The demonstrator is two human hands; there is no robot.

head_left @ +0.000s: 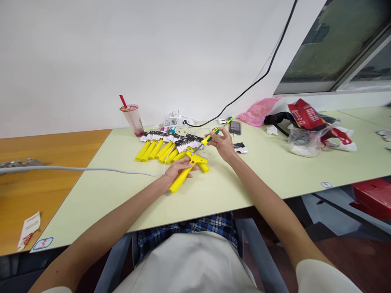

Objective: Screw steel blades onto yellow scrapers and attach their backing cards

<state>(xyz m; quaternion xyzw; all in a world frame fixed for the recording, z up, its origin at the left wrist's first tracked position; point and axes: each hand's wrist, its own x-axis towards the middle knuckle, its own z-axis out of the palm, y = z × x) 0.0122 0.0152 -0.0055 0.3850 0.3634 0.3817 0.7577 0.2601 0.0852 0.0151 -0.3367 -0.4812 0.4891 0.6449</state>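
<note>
My left hand [179,170] is closed round a yellow plastic scraper [182,178], its handle slanting down to the left and its wide head up to the right. Pinched in my right hand [222,143] is a screwdriver [211,136] with a green and yellow handle. Its thin shaft reaches down to the scraper's head; whether the tip sits in a screw is too small to tell. Behind my left hand lies a row of similar yellow scrapers [157,149] with black and white cards. Another yellow handle [203,167] shows just beyond the held head.
A cup with a red straw [134,120] stands near the wall. A second screwdriver [228,120] and a small device [235,127] lie at the back. Pink plastic bag [259,111] and clear bag [304,140] sit right. A white cable [122,169] crosses from the left to my left wrist.
</note>
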